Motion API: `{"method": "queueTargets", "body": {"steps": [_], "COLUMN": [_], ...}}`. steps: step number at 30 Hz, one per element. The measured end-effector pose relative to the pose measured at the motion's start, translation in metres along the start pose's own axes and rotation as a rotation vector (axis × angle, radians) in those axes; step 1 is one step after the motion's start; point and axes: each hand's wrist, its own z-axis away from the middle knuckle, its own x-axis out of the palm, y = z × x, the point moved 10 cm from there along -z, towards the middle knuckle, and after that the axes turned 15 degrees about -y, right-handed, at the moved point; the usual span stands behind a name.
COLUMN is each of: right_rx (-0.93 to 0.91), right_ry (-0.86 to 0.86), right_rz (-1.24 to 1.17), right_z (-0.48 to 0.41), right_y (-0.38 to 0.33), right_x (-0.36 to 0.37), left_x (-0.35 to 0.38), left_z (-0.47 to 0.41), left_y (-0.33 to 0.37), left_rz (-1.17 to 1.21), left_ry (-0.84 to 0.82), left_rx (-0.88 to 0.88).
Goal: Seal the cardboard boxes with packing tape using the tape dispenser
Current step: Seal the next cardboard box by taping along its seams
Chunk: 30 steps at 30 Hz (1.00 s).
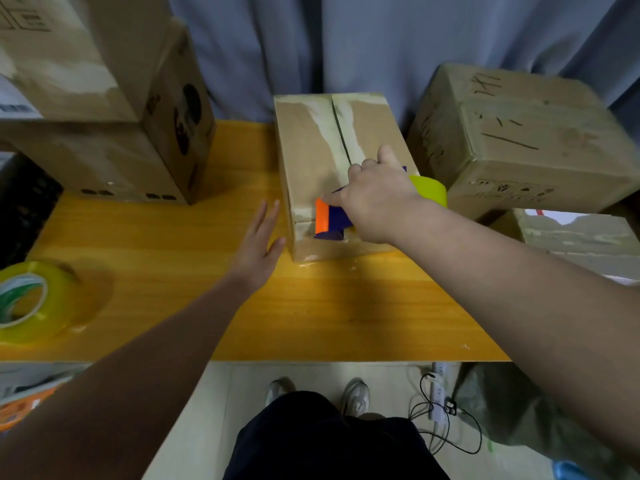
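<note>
On the table (166,278), the cardboard box (308,157) is set at 12 o'clock, its seam (341,133) seemingly untaped. The tape dispenser (332,220) is gripped at the near edge by the right hand (377,199), while the left hand (258,244) is held flat and empty at the box's 9 o'clock. Left unbraced, the box could be dragged, skewing the seal.

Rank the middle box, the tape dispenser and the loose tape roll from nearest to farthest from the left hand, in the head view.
1. The middle box: just right of the left hand.
2. The tape dispenser: on that box's near end, held by the right hand.
3. The loose tape roll: far left on the table.
</note>
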Motion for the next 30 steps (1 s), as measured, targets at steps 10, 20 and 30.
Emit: {"method": "queueTargets", "body": {"steps": [10,20,30], "right_rx": [-0.013,-0.041,-0.028], "right_ry": [-0.028,-0.041,-0.063], "right_rz": [-0.069,-0.088,-0.091], "right_z": [-0.001,-0.002,-0.011], "right_y": [0.003,0.003,0.005], "right_x": [0.001,-0.003,-0.007], "left_x": [-0.008,0.002,-0.023], "left_z": [-0.031,-0.04,-0.037], "left_y": [0.035,0.032,0.036], "left_rz": [-0.555,-0.896,-0.871], "left_ry": [0.041,-0.005,0.03], "left_rx": [0.283,0.113,0.22]}}
